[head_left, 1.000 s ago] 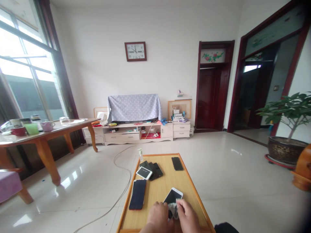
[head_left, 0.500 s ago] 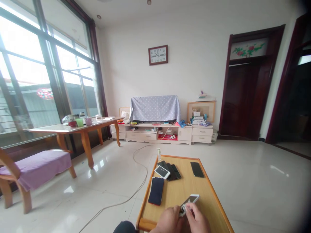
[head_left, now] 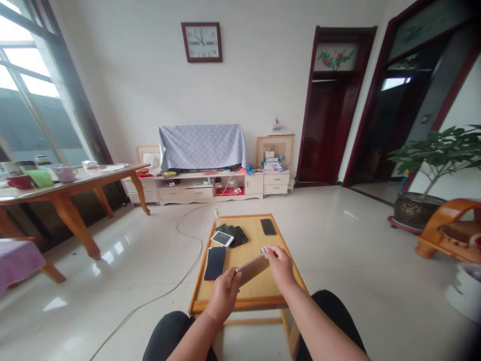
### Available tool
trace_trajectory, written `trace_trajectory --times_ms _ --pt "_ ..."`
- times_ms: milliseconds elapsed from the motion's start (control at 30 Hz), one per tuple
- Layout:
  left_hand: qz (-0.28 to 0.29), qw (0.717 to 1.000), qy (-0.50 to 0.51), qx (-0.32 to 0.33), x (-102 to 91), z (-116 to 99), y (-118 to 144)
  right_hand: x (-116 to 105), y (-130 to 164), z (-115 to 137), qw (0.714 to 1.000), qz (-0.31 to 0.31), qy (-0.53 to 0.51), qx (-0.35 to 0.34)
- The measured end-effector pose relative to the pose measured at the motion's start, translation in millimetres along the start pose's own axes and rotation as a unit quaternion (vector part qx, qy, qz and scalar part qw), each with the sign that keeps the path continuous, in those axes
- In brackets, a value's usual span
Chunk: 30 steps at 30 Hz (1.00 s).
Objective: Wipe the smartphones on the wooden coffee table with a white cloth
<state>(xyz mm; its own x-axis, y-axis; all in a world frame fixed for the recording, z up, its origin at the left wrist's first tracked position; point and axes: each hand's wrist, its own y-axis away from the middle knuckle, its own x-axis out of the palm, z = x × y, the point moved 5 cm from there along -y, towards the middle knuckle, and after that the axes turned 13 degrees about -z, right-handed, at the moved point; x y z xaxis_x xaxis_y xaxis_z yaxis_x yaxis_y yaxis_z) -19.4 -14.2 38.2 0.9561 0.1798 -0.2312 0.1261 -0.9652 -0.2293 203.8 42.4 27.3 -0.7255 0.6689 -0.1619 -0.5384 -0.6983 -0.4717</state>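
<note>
Phone (head_left: pixel 252 269): since half a second ago it has turned to show a plain broad face, and the right hand (head_left: pixel 279 263) has gone out to its far end.
Place: above the near part of the desk (head_left: pixel 255 303), slanting between both hands, its left end nearer the body.
Left hand (head_left: pixel 225 291): its grip is closed around the phone's near end, thumb on the upper side.
Right hand: fingertips pinch a small pale cloth (head_left: pixel 263 250) at the phone's far corner; whether they also carry any weight, I cannot tell.
Handling: probably light and stiff, with smooth faces apt to slide in the fingers; likely fragile if dropped.
Where to hold: by the long edges near the middle, I judge, keeping pressure off the broad faces.
Look: slim, flat, pinkish grey, straight-sided; no markings can be made out.
Cloth: crumpled, soft-looking, mostly hidden by fingers.
Other phones: a dark blue one (head_left: pixel 215 263) lies by the desk's left edge, and a white one (head_left: pixel 222 238) just beyond it.
</note>
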Motion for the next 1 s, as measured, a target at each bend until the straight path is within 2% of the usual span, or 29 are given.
trace_trajectory --times_ms 100,167,233,300,400,467,567,633,767,833,900,1000 --pt "-0.010 0.991 0.109 -0.082 4.3 4 6 -12 -4 2 0.999 -0.026 0.020 -0.026" --pt "-0.024 0.976 0.165 -0.137 8.2 6 9 -15 11 14 0.995 -0.020 0.036 -0.090" --pt "-0.027 0.962 0.208 -0.176 12.6 6 12 -12 41 34 0.977 0.020 0.061 -0.203" --pt "-0.022 0.950 0.246 -0.192 15.8 3 13 -6 77 52 0.945 0.084 0.081 -0.305" --pt "-0.008 0.939 0.280 -0.199 16.4 -2 16 -2 106 66 0.906 0.161 0.096 -0.379" --pt "-0.013 0.942 0.270 -0.198 12.8 -2 18 -5 95 65 0.910 0.156 0.112 -0.368" --pt "-0.023 0.953 0.240 -0.186 6.8 -1 19 -12 57 57 0.940 0.092 0.148 -0.293" --pt "-0.021 0.956 0.231 -0.180 5.2 -3 19 -13 46 58 0.948 0.076 0.154 -0.266" --pt "-0.009 0.961 0.224 -0.161 5.9 -10 18 -3 76 82 0.920 0.176 0.099 -0.336" --pt "0.006 0.966 0.212 -0.144 6.9 -12 18 2 87 90 0.911 0.206 0.079 -0.349" --pt "0.010 0.973 0.188 -0.135 6.2 -12 18 4 78 87 0.925 0.181 0.084 -0.325" --pt "-0.003 0.973 0.182 -0.142 3.4 -7 19 2 45 61 0.962 0.106 0.099 -0.233"
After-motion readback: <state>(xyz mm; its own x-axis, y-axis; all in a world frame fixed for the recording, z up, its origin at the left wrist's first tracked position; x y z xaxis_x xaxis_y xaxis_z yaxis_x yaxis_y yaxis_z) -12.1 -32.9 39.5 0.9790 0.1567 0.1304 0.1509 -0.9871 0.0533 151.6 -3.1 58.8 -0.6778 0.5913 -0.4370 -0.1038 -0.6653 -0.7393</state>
